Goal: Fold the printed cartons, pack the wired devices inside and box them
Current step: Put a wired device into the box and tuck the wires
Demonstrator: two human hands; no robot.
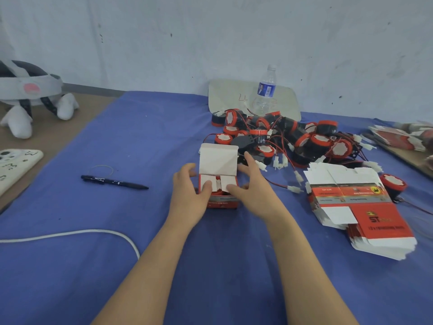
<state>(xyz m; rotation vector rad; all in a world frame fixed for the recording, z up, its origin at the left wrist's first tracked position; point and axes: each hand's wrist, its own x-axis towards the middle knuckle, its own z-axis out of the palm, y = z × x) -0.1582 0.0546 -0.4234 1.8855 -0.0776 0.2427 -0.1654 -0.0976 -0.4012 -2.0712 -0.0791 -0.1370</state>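
A small red printed carton (pixel 220 201) stands on the blue cloth (pixel 140 141) at the centre, its white lid flap (pixel 219 160) upright. My left hand (pixel 189 195) holds its left side with the thumb pressing down the left inner flap. My right hand (pixel 250 188) holds the right side, thumb on the right inner flap. What lies inside the carton is hidden under the flaps. Behind it lies a heap of red and black wired devices (pixel 293 139). A stack of flat red and white cartons (pixel 360 212) sits to the right.
A water bottle (pixel 264 90) stands in front of a leaning mirror (pixel 229 95) at the back. A black pen (pixel 112 181) and a white cable (pixel 93 233) lie to the left. A phone (pixel 14 165) and a headset (pixel 30 95) are far left. More flat cartons (pixel 403 134) lie far right.
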